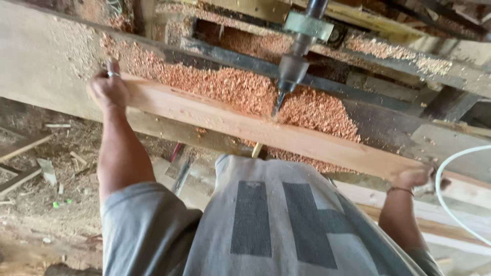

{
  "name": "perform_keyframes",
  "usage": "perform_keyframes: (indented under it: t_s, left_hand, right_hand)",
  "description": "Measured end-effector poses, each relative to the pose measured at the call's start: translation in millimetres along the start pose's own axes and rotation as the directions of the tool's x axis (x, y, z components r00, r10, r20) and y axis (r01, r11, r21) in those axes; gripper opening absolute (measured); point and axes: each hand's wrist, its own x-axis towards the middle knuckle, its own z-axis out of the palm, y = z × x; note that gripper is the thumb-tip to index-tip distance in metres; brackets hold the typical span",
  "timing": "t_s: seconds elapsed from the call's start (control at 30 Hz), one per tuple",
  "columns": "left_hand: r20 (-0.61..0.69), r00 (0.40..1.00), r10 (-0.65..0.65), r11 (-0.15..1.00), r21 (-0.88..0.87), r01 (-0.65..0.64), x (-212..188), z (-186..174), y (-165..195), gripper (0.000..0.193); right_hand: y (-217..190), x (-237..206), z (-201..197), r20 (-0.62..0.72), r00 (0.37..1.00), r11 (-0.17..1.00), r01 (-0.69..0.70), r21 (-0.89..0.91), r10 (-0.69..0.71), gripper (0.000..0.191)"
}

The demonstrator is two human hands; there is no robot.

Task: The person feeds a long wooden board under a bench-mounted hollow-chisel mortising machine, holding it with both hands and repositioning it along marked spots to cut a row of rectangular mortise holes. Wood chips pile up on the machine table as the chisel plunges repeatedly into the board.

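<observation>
A long reddish wooden plank (240, 125) lies across a work table, slanting down to the right. My left hand (108, 88), with a ring on one finger, grips the plank's left end. My right hand (414, 176) holds its right end. A vertical drill bit (279, 102) in a dark chuck (292, 69) touches the plank's far edge near the middle. A heap of reddish wood shavings (240, 89) lies behind the plank around the bit.
The drilling machine's metal frame (332, 82) runs behind the shavings. A white hose (450, 194) curves at the right. Wood offcuts (23, 148) and sawdust lie on the dirt floor at left. My grey shirt (266, 225) fills the lower middle.
</observation>
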Motion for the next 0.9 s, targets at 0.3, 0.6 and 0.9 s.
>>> perform_keyframes:
  t_s: [0.3, 0.6, 0.9]
  left_hand:
    - [0.005, 0.999, -0.039, 0.953, 0.300, 0.036, -6, -7, 6, 0.073]
    - [-0.004, 0.999, -0.043, 0.926, 0.374, 0.042, -80, 39, 4, 0.069]
    - [0.049, 0.998, -0.036, 0.965, 0.261, 0.022, -90, 35, 11, 0.066]
  right_hand:
    - [2, -6, -8, 0.020, 1.000, 0.976, 0.012, -0.217, -0.008, 0.026]
    - [17, 75, -20, 0.026, 0.999, 0.991, -0.022, -0.133, 0.025, 0.031]
    - [7, 74, -29, 0.048, 0.988, 0.976, -0.135, -0.169, 0.145, 0.038]
